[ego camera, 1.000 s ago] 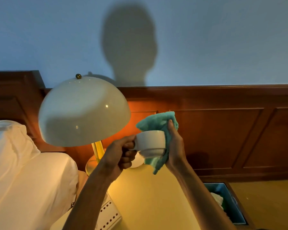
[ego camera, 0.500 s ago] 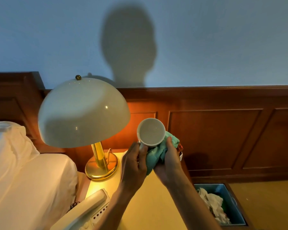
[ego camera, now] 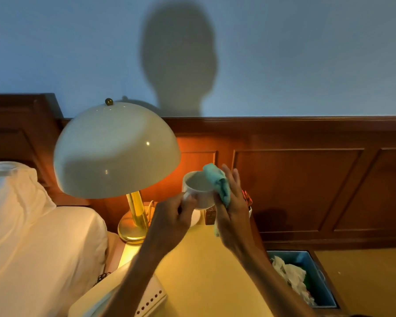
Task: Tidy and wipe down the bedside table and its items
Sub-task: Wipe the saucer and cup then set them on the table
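White bedding (ego camera: 32, 225) lies furthest left of the lamp (ego camera: 117, 149), whose domed shade and brass stem stand at the back left corner of the bedside table (ego camera: 204, 271). Below the lamp's base, at the table's near edge, sits a cream telephone (ego camera: 146, 300), partly hidden by the left forearm.

Right of the lamp, raised above the table, the left hand (ego camera: 172, 218) pinches the handle of a white cup (ego camera: 198, 191), fingers curled round it, tilting the mouth toward the camera, probably so the inside can be reached. The right hand (ego camera: 232, 209) presses a teal cloth (ego camera: 217, 184) against the cup's right rim and wall; its fingers lie fairly straight behind the cloth, with the thumb side holding the fabric, so it serves as a wiping pad rather than a clamp. A small dark box (ego camera: 210, 216) and red packets (ego camera: 247, 197) stand on the table just behind that hand.

Furthest right of the lamp, on the floor beside the table, a blue bin (ego camera: 316, 259) holds crumpled paper.
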`<state>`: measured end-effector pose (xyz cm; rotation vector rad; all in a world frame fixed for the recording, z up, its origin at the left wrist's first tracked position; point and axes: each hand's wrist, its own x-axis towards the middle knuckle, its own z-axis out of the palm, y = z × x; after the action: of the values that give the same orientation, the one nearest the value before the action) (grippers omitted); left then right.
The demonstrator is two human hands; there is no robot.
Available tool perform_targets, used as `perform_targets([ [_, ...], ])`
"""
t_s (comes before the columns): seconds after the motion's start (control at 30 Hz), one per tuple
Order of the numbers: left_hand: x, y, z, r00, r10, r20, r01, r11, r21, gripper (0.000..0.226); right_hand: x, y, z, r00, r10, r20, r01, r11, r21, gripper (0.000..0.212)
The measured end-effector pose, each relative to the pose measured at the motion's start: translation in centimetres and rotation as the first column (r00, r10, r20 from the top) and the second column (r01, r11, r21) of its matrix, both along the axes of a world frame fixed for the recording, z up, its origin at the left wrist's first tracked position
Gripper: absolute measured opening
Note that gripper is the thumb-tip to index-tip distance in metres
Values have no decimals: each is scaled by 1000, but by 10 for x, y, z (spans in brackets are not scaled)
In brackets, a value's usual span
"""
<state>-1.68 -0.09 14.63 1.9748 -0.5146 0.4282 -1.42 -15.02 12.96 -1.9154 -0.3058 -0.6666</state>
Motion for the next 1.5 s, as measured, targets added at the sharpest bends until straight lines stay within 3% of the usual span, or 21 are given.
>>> perform_targets([
  [0.07,6,13,14,999,-14,-31,18,991,135,38,2,-15,-3,996,55,64,-30,942,-334,45],
  [0.13,12,20,24,998,-59,1,58,976,212,36,0,-22,-1,990,138,-33,-139,885,-444,50],
  [0.2,16,17,28,996,-63,65,41,954,297,36,-3,-20,9,966,159,-202,-213,933,-289,56],
  [0.33,16,3,12,975,-79,209,-24,895,446,19,-4,-6,39,816,284,-503,-76,916,394,44],
  [0.43,15,1,4,962,-90,257,-42,882,468,9,-6,6,42,819,265,-509,-39,911,412,42],
  [0.5,18,9,10,975,-92,200,8,923,386,13,-12,7,32,911,259,-320,-172,946,276,35],
  [0.57,19,23,19,985,-156,70,135,960,244,17,-12,-8,18,953,269,-140,-280,958,-60,28],
  [0.63,18,35,27,961,-272,-53,276,950,144,10,-4,-30,9,952,300,-69,-295,828,-477,25],
  [0.7,16,39,28,943,-320,-91,330,936,126,14,5,-44,6,951,305,-50,-258,697,-669,36],
  [0.77,17,33,22,960,-276,-52,281,950,134,24,0,-33,12,967,239,-88,-247,801,-546,38],
  [0.87,23,13,2,968,-198,156,154,953,261,19,-7,2,36,899,120,-421,-101,993,66,39],
  [0.9,23,8,-5,958,-188,217,110,938,327,12,-6,7,45,803,168,-572,15,953,301,33],
  [0.97,21,1,-18,942,-155,298,16,906,423,6,0,5,60,655,389,-648,236,709,664,29],
  [1.0,21,0,-23,940,-134,315,-20,897,441,7,3,3,65,651,450,-612,293,594,749,30],
  [1.07,20,0,-24,944,-128,305,-26,890,455,10,0,3,68,677,459,-575,276,566,777,26],
  [1.2,26,13,1,952,-180,248,68,914,401,22,-12,15,44,851,259,-456,21,851,525,27],
  [1.3,30,26,20,970,-191,153,142,949,282,21,-9,-6,30,951,227,-210,-233,973,0,29],
  [1.37,35,35,26,969,-247,34,235,951,200,8,1,-30,32,946,278,-166,-324,815,-481,12],
  [1.4,38,38,29,963,-271,-4,267,947,178,10,6,-41,36,952,272,-140,-292,675,-677,22],
  [1.43,40,38,32,958,-286,-15,284,943,171,12,15,-51,37,957,268,-110,-243,536,-808,37],
  [1.5,44,32,33,963,-265,38,254,950,181,11,25,-55,40,976,196,-96,-186,518,-835,48],
])
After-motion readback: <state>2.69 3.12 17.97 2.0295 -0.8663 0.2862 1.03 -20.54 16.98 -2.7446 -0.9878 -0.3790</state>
